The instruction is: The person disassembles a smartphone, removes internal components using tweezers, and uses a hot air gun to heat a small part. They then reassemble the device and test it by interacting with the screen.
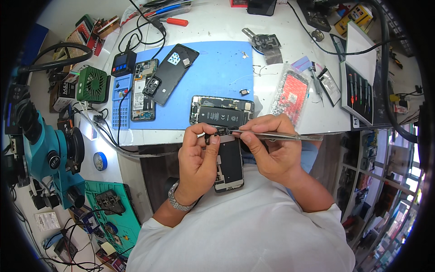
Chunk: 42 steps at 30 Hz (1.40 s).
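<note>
My left hand (198, 159) pinches a small dark phone part (209, 138), which looks like a flex-cable piece, between thumb and fingers. In my right hand (278, 156) are metal tweezers (294, 136), held nearly level, their tips reaching the small part. Fingers hide much of where they meet. Just beyond my hands an opened phone (222, 117) lies on the blue mat (226, 59), its black battery exposed. Below and between my hands is a display panel (230, 167), back side up, near my shirt; whether it joins the phone is hidden.
Another opened phone (144, 93) and a black back cover (174, 75) lie on the mat's left. A bubble-wrapped red item (291, 95) and a screwdriver case (358, 90) are at right. A teal microscope (50, 149) and green fan (92, 85) stand left.
</note>
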Available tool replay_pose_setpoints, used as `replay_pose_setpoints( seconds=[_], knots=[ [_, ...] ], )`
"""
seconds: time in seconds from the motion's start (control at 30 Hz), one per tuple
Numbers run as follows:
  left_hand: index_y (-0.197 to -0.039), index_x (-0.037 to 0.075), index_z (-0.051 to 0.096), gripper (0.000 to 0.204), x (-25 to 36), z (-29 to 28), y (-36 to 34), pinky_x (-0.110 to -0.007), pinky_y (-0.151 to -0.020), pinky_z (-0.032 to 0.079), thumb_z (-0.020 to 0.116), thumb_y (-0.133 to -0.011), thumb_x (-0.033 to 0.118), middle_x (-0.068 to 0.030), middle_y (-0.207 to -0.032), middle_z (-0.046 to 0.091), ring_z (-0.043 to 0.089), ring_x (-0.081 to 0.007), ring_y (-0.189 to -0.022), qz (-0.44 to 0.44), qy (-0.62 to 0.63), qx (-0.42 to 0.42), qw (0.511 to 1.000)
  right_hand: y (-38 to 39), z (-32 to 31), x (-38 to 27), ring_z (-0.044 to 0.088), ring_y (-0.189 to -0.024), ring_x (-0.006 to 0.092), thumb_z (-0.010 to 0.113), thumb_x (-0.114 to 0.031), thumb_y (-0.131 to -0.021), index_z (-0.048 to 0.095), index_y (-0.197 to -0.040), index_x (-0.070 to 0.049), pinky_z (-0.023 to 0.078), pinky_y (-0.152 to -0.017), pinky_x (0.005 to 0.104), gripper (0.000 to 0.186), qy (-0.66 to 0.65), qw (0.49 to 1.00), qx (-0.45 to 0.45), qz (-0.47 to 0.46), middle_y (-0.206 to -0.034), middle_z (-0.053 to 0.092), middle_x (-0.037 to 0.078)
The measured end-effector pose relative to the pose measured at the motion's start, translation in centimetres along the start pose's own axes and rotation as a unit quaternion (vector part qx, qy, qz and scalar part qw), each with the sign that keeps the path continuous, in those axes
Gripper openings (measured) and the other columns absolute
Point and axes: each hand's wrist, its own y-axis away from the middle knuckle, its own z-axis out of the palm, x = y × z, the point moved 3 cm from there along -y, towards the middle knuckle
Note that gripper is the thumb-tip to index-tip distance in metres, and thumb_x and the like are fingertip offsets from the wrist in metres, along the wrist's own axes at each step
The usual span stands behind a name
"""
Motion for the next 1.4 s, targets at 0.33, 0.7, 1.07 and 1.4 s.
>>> replay_pose_setpoints(
  seconds=[0.33,0.7,1.07,1.4],
  knots=[
    [-0.130,0.002,0.052,0.018,-0.2,0.1,0.1,-0.016,-0.060,0.035,0.057,-0.114,0.004,0.0021,-0.090,0.064,0.046,0.0035,-0.073,0.046,-0.032,0.000,0.998,0.2,-0.1,0.0,0.074,-0.102,0.0187,0.075,0.006,-0.099,0.058,-0.113,0.001,0.060,-0.087,0.0287,0.022,0.053,0.998,-0.007,-0.013,-0.114,0.071,0.017],
    [-0.129,0.002,0.053,0.017,-0.4,0.1,0.2,-0.017,-0.056,0.031,0.059,-0.113,0.005,0.0040,-0.083,0.062,0.043,0.0034,-0.066,0.056,-0.067,0.001,0.996,0.4,-0.3,-0.5,0.075,-0.105,0.0186,0.073,0.012,-0.099,0.055,-0.113,-0.001,0.061,-0.087,0.0278,0.026,0.131,0.990,-0.034,-0.035,-0.114,0.072,0.018],
    [-0.131,0.006,0.053,0.020,-0.5,-0.6,0.2,-0.016,-0.060,0.036,0.061,-0.113,0.009,0.0006,-0.092,0.069,0.051,0.0028,-0.072,-0.051,0.084,0.007,0.995,1.0,-0.2,0.6,0.079,-0.107,0.0281,0.077,0.011,-0.095,0.059,-0.113,-0.002,0.065,-0.087,0.0336,0.029,0.160,0.973,-0.039,-0.160,-0.115,0.073,0.021],
    [-0.131,0.007,0.052,0.019,-0.4,-0.3,0.1,-0.017,-0.056,0.025,0.060,-0.114,0.008,0.0079,-0.081,0.057,0.037,0.0042,-0.065,-0.010,0.040,0.007,0.999,0.8,0.4,0.2,0.077,-0.094,0.0187,0.082,0.003,-0.095,0.064,-0.106,-0.001,0.060,-0.077,0.0272,0.021,0.092,0.990,0.036,-0.098,-0.107,0.076,0.018]
  ],
)
